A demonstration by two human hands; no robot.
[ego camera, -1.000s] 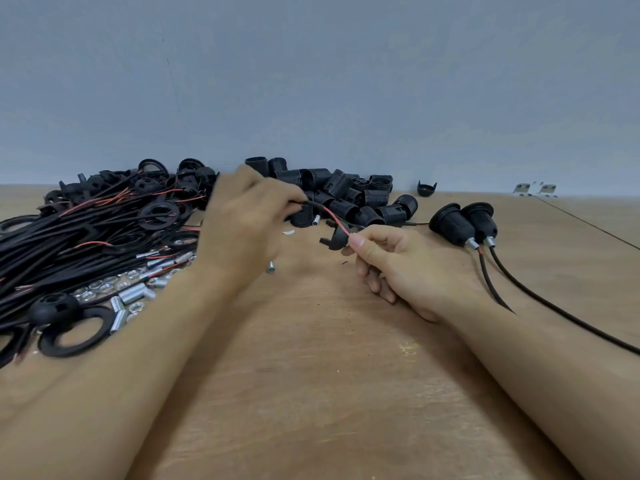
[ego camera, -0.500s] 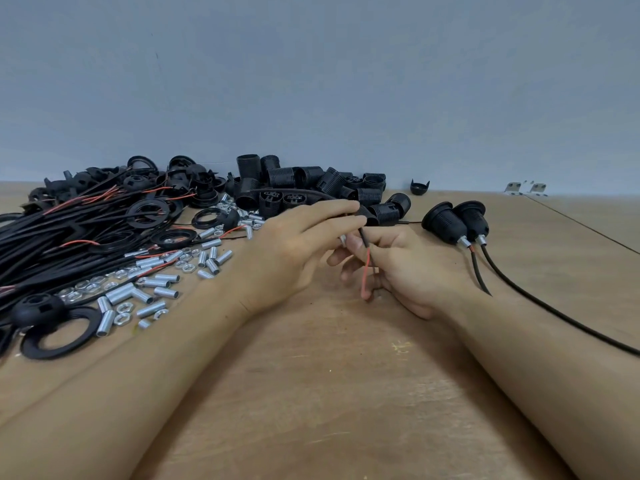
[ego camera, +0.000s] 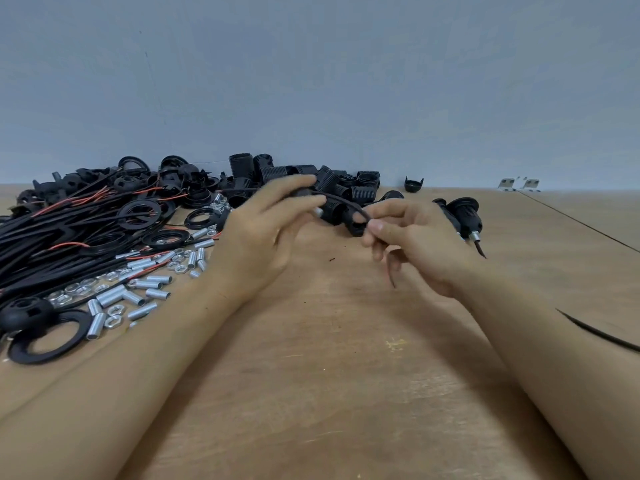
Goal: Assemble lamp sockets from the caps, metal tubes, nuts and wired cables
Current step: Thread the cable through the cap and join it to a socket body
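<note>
My left hand (ego camera: 266, 233) and right hand (ego camera: 412, 240) are raised over the middle of the wooden table (ego camera: 329, 375), both blurred by motion. A black cable (ego camera: 341, 199) arcs between them. The left thumb and fingers pinch its far end, where a small metal tube (ego camera: 317, 212) shows. The right fingers pinch the cable at a black cap (ego camera: 356, 225), and the cable's red and black wire ends (ego camera: 391, 271) hang below the right palm.
A heap of black wired cables (ego camera: 52, 237) fills the left side. Metal tubes and nuts (ego camera: 138, 285) lie scattered beside it, with black rings (ego camera: 45, 337). Threaded black socket bodies (ego camera: 311, 181) pile up at the back. Assembled sockets (ego camera: 462, 214) lie right.
Both hands have risen off the table and drawn apart. The cable now stretches between them, and the wire ends hang free under the right hand.
</note>
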